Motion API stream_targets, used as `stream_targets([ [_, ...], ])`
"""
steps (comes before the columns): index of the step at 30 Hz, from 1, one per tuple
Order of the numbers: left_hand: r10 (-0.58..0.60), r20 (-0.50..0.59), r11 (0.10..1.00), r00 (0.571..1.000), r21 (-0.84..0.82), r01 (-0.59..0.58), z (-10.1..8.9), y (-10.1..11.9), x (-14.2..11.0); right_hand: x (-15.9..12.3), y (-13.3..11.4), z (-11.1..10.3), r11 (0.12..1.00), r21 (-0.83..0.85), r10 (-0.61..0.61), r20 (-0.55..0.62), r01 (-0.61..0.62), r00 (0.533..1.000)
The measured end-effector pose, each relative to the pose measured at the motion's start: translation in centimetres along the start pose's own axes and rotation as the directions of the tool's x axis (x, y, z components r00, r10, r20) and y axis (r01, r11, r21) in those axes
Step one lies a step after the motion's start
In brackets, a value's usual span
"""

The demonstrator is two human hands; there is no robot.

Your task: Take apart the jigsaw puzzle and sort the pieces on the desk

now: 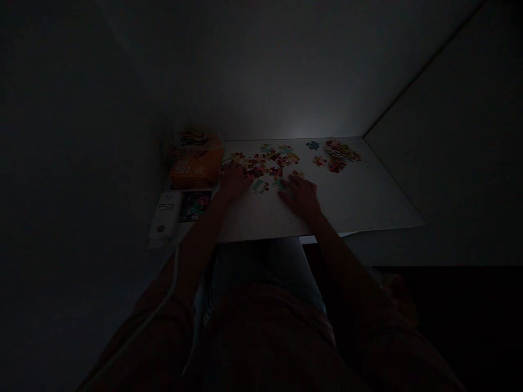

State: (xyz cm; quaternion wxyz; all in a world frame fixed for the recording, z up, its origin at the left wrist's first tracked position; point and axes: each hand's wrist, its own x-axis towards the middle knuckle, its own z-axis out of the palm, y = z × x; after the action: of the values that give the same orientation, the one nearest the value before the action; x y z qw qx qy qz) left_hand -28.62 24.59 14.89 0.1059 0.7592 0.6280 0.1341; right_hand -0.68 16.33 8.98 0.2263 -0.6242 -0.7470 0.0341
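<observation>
The scene is very dark. My left hand (233, 181) rests on the white table (368, 201) at the edge of a loose pile of coloured puzzle pieces (267, 159), fingers lying over them. Just below the same pile, my right hand (301, 193) lies flat on the table with its fingertips beside a pale green piece (279, 184). Another light piece (259, 187) sits between the two hands. A second cluster of pieces (339, 152) and a single blue piece (312, 145) lie farther right. Whether either hand holds a piece I cannot see.
An orange box (196, 166) stands at the table's left, with a bundle (192, 139) behind it. A white device (165, 215) with a cable and a printed picture card (195, 205) lie near the left front corner. Walls close in on the left and right.
</observation>
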Motion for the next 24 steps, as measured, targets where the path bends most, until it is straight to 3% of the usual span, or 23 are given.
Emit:
stream_targets([
  [4,-0.073,0.002,0.994,0.997,-0.083,0.073,-0.1,0.5,0.4,0.0,0.1,0.1,1.000,0.011,0.003,0.002,-0.003,1.000],
  [7,-0.064,0.002,0.958,0.998,-0.281,0.062,-0.1,0.3,-0.5,0.0,0.1,0.0,1.000,0.015,0.011,-0.011,-0.011,1.000],
  [10,-0.026,0.025,0.873,0.999,-0.487,0.034,-0.2,-0.5,-2.9,0.0,0.0,-0.1,1.000,0.016,0.015,-0.015,-0.015,1.000],
  [13,0.018,0.047,0.812,0.999,-0.583,0.013,-0.3,-1.3,-6.4,-0.1,-0.1,-0.2,1.000,0.006,0.020,0.002,-0.020,1.000],
  [17,0.007,0.027,0.875,1.000,-0.485,0.007,0.3,-1.0,-10.5,-0.1,0.1,-0.1,0.999,-0.020,0.024,0.012,-0.024,1.000],
  [24,-0.104,-0.005,0.932,0.995,-0.349,0.096,0.3,1.6,-14.7,-0.1,0.5,-0.2,0.999,-0.045,0.013,0.022,-0.012,1.000],
])
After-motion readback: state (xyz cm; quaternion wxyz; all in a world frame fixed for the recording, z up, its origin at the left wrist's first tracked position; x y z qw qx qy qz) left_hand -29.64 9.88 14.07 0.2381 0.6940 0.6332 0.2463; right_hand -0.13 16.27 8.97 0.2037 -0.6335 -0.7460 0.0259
